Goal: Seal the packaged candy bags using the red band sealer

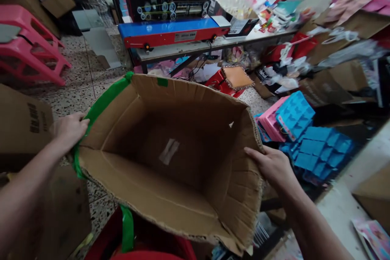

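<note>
Cardboard box [158, 193] sits mid-view, open side up, tilted, between both hands. Left hand [70, 130] is closed on its left rim, over green tape [106, 96]; right hand [276, 166] pinches the right wall, thumb inside, other fingers mostly hidden. Progress: box is open and gripped at both sides; inside, only a pale tape patch [169, 151] on the bottom and a small pale spot, tear or scrap, on the right wall. Looks like nothing is loaded; what remains cannot be told from this view.

Right of the box: blue stacks [317, 150] with pink pieces [273, 118]. Left of it: a carton [21, 126] with dark printed characters, too blurred to read. Beyond its far rim: blue-and-red machine [170, 28], plate on front, text too small. Beside that machine, still beyond the box, a black-and-white carton [240, 27]; white lettering, not legible. No brand confirmed.
</note>
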A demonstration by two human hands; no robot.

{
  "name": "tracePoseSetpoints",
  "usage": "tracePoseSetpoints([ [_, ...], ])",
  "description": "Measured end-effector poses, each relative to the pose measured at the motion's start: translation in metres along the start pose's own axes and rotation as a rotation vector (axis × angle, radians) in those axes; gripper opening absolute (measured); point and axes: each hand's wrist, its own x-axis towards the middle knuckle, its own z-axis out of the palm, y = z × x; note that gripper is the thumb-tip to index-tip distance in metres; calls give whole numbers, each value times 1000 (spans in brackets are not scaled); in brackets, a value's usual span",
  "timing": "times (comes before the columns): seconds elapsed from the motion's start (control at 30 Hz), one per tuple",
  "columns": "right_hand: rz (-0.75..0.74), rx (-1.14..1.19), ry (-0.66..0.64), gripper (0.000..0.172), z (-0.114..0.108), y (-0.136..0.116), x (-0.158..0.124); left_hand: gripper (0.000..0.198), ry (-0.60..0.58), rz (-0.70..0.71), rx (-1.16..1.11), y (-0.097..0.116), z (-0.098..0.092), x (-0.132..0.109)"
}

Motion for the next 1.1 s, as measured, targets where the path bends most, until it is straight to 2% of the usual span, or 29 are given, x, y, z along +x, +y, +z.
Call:
tracePoseSetpoints([
  [0.07,-64,20,-21,38,1,-22,0,62,85,95,10,31,-11,-13],
  [0.1,-105,27,-27,37,4,-35,-1,66,131,196,-61,54,-15,-24],
  [0.13,-150,34,-32,37,6,-49,-1,68,115,300,-203,82,-18,-39],
  [0.17,-202,39,-36,36,10,-63,-1,66,-22,423,-410,111,-21,-57],
  [0.23,-301,37,-49,35,17,-90,-2,72,-562,599,-797,172,-21,-96],
  [0.27,-349,36,-62,34,21,-102,-2,69,-765,647,-895,199,-20,-116],
  [0.3,-393,38,-77,32,24,-113,-3,63,-896,705,-943,222,-19,-133],
  [0.33,-427,46,-89,30,28,-124,-3,54,-961,741,-962,240,-17,-148],
  [0.4,-448,83,-118,27,34,-140,-4,30,-982,656,-993,261,-13,-166],
  [0.47,-440,173,-173,26,39,-148,-6,16,-901,526,-1027,264,-11,-171],
  [0.53,-424,332,-246,29,45,-145,-9,18,-806,461,-1069,255,-13,-167],
  [0.57,-425,418,-240,32,49,-138,-10,20,-774,453,-1093,249,-16,-165],
  [0.63,-426,509,-85,41,64,-113,-11,21,-766,419,-1139,235,-24,-161],
  [0.67,-427,491,53,43,74,-96,-10,21,-782,388,-1158,228,-30,-160],
  [0.7,-406,389,202,44,87,-77,-9,22,-792,356,-1171,221,-35,-160],
  [0.73,-375,271,255,51,101,-58,-6,23,-793,320,-1175,213,-40,-161],
  [0.77,-326,198,197,59,117,-41,-3,24,-792,284,-1171,206,-45,-162],
  [0.8,-282,178,77,63,132,-27,-1,24,-790,248,-1162,199,-49,-164],
  [0.83,-262,167,-17,63,146,-17,1,23,-787,209,-1147,192,-53,-166],
  [0.9,-223,121,-108,57,168,-9,1,19,-752,130,-1101,180,-59,-170],
  [1.0,-205,-4,-80,51,182,-17,-7,19,-700,40,-1056,170,-68,-178],
  [1.1,-229,-80,-77,52,184,-28,-20,32,-743,-82,-1053,170,-74,-184],
])
